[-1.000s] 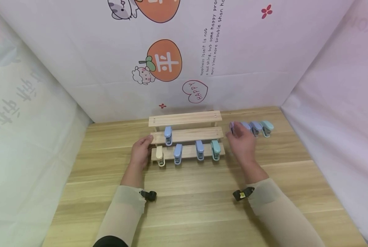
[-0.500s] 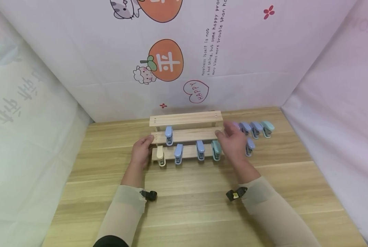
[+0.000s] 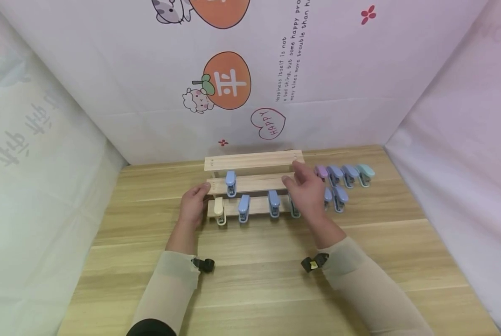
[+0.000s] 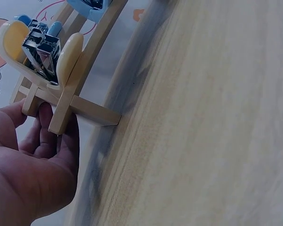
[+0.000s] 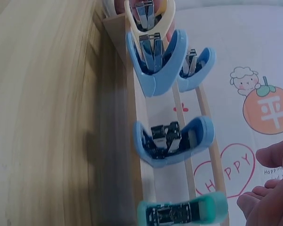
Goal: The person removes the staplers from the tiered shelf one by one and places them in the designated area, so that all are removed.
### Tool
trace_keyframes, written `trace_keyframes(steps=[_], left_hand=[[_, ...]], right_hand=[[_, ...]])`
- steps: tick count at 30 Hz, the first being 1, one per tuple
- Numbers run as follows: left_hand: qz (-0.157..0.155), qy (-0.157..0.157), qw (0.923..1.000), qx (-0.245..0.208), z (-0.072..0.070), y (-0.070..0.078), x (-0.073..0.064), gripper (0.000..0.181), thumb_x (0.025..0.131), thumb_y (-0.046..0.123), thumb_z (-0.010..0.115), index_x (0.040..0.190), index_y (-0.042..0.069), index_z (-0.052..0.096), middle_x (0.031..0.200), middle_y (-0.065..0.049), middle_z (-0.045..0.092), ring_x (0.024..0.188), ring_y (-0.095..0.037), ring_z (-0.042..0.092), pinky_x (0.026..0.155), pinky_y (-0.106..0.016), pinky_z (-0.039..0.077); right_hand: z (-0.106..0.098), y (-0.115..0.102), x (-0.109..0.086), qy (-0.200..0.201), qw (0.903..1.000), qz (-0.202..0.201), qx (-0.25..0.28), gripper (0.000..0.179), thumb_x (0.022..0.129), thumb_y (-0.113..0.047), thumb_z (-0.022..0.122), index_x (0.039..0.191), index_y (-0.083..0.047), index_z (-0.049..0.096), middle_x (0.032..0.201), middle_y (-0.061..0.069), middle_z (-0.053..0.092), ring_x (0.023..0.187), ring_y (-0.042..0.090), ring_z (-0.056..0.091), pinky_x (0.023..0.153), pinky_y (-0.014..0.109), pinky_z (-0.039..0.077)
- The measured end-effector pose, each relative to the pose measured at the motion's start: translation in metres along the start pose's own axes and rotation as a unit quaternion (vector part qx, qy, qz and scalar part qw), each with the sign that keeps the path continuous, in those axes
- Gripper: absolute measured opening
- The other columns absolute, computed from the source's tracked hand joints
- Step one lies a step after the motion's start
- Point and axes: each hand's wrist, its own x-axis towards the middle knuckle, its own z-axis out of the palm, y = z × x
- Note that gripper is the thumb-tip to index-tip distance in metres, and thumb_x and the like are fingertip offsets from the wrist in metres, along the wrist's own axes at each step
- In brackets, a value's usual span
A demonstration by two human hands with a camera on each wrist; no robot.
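A three-step wooden rack [image 3: 254, 161] stands at the back of the table. My left hand [image 3: 191, 205] grips its left end, thumb on the middle step; in the left wrist view its fingers [image 4: 47, 136] curl round the wooden end pieces. A cream stapler [image 3: 219, 210], two blue staplers and a teal stapler [image 5: 184, 214] sit along the lowest step. Another blue stapler [image 3: 231, 183] is on the middle step. Over the rack's right end hovers my right hand [image 3: 307, 193], thumb and fingers apart with nothing seen between them, partly covering the teal stapler in the head view.
Right of the rack, loose staplers stand on the wooden table [image 3: 250, 289]: a purple one [image 3: 321, 172], several blue ones [image 3: 339, 198] and a teal one [image 3: 365, 175]. A white printed cloth [image 3: 326, 70] rises behind, with white cloth on both sides.
My right hand has moved left from the loose staplers to above the rack's right end, uncovering the purple and blue ones. My left hand has kept its hold on the rack.
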Motion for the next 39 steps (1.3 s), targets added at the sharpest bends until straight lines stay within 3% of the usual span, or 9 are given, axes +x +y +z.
trace_keyframes(steps=[5,13,22,29,39], left_hand=[[0.019,0.007,0.9998,0.005,0.001,-0.002,0.000,0.056,0.100,0.035,0.071,0.142,0.000,0.059,0.138,-0.017,0.064,0.123,-0.029,0.065,0.107,-0.035,0.053],[0.045,0.017,0.9988,-0.001,0.001,-0.004,0.000,0.050,0.098,0.036,0.074,0.144,0.018,0.062,0.123,-0.016,0.071,0.109,-0.025,0.070,0.103,-0.038,0.055],[0.046,0.013,0.9988,0.013,-0.001,-0.005,0.001,0.051,0.098,0.039,0.074,0.144,0.018,0.062,0.121,-0.014,0.070,0.112,-0.026,0.068,0.104,-0.041,0.054],[0.052,0.016,0.9984,0.016,0.000,-0.007,0.002,0.050,0.097,0.039,0.074,0.142,0.019,0.063,0.119,-0.015,0.071,0.107,-0.024,0.071,0.101,-0.039,0.056],[0.059,0.029,0.9965,0.052,-0.001,-0.008,0.002,0.049,0.097,0.043,0.074,0.141,0.022,0.065,0.119,-0.013,0.072,0.108,-0.024,0.070,0.098,-0.037,0.057]], right_hand=[[0.005,-0.004,-0.002,-0.009,0.9999,-0.010,-0.003,0.053,0.094,-0.014,0.075,0.143,-0.005,0.060,0.148,0.012,0.058,0.136,0.026,0.056,0.110,0.029,0.048],[0.012,-0.008,-0.004,-0.022,0.9996,-0.016,-0.006,0.053,0.094,-0.015,0.075,0.144,-0.006,0.059,0.150,0.010,0.056,0.138,0.024,0.054,0.109,0.027,0.048],[0.020,-0.014,-0.006,-0.032,0.9991,-0.003,-0.028,0.056,0.095,-0.018,0.075,0.147,-0.011,0.057,0.151,0.008,0.055,0.138,0.023,0.055,0.110,0.029,0.048],[0.031,-0.014,-0.009,-0.033,0.9993,-0.014,0.011,0.054,0.093,-0.015,0.076,0.143,-0.006,0.060,0.148,0.013,0.058,0.136,0.025,0.056,0.108,0.026,0.049],[0.043,-0.021,-0.014,-0.044,0.9990,-0.005,0.009,0.053,0.093,-0.018,0.076,0.143,-0.008,0.060,0.148,0.009,0.059,0.135,0.023,0.057,0.107,0.025,0.049]])
